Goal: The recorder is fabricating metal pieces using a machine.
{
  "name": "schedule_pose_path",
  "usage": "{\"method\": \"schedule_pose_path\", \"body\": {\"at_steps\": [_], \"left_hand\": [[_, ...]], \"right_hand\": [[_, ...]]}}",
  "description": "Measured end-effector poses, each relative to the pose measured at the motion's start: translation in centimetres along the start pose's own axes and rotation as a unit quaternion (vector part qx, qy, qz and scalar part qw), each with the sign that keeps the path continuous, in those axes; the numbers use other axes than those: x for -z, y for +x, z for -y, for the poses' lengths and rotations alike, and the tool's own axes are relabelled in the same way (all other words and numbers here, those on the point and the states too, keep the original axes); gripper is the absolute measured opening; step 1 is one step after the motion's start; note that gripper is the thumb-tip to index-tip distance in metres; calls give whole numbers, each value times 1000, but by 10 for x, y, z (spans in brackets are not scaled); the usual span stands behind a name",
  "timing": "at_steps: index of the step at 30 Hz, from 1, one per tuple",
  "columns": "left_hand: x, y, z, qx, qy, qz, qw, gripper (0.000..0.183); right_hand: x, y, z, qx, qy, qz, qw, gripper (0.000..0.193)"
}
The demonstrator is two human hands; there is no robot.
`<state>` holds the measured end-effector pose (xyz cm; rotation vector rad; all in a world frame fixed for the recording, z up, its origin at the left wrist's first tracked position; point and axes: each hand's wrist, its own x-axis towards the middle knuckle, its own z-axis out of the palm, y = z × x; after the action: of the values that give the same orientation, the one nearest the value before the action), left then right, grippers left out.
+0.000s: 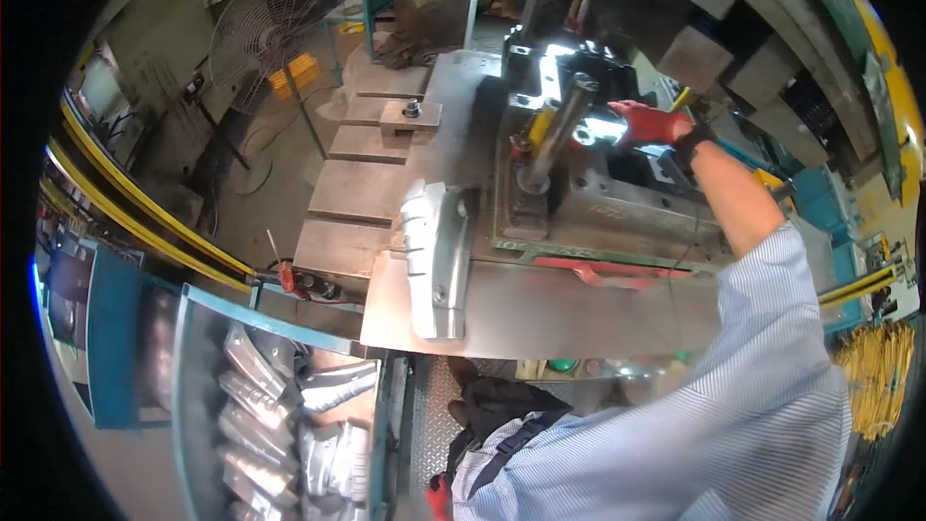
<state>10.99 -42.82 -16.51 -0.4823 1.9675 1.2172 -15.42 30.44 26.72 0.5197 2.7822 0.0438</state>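
My right hand [652, 123], in a red glove with a dark wristband, reaches into the press die [617, 198]. Its fingers stretch leftward over a bright, shiny metal surface [600, 129]; glare hides whether this is a separate part. A thick steel guide post [559, 135] stands just left of the hand. Low at the bottom edge, by my side, shows a bit of my red-gloved left hand [439, 499]; its fingers are hidden. On the plate in front of the die lies a long, bent sheet-metal part [436, 265], apart from both hands.
A blue-walled bin [183, 376] at lower left holds several formed metal parts [256, 425]. Yellow guard bars [154, 212] run along the left. Heavy blocks [694, 58] hang at upper right. A red bar-like piece [608, 272] lies along the die's front. A fan [280, 34] stands behind.
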Motion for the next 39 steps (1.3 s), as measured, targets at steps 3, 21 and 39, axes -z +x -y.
{"method": "schedule_pose_path", "body": {"at_steps": [3,21,39], "left_hand": [[4,6,-17,-68,22,-110,991,30],[8,64,-176,-142,87,-61,984,41],[74,90,-149,-127,13,-15,992,30]], "right_hand": [[1,22,-14,42,156,70,984,97],[12,25,-32,49,209,106,971,83],[85,-189,213,292,68,-41,953,103]]}}
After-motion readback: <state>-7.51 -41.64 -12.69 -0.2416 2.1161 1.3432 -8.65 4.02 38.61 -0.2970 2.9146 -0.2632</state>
